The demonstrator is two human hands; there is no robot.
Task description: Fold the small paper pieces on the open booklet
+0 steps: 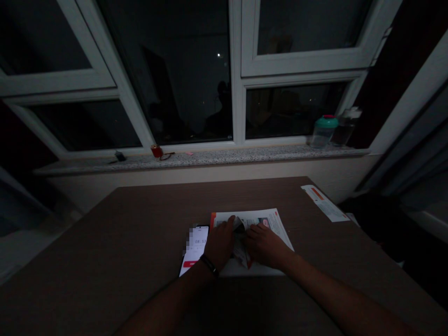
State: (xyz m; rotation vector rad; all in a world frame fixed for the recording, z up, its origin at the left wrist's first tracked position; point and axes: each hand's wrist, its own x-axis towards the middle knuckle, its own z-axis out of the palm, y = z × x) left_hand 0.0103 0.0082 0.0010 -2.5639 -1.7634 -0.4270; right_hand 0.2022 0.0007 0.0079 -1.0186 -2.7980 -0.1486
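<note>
Between my two hands is a folded piece of printed paper (241,249), its upper part curled up and dark on the inner side. My left hand (220,240), with a dark band on the wrist, has its fingers closed on the left side of this paper. Opposite it, my right hand (265,245) pinches the right side with bent fingers. Under both hands a printed sheet or magazine (282,228) lies flat on the brown table (147,242). Just left of my left hand lies a phone (195,252) with a lit timer screen, partly covered by that hand.
A torn printed paper strip (327,205) lies at the table's right edge. On the speckled windowsill (217,157) stand a shaker bottle (324,133) with a teal lid, a clear bottle (343,128) and a small red object (156,150). The room is dim.
</note>
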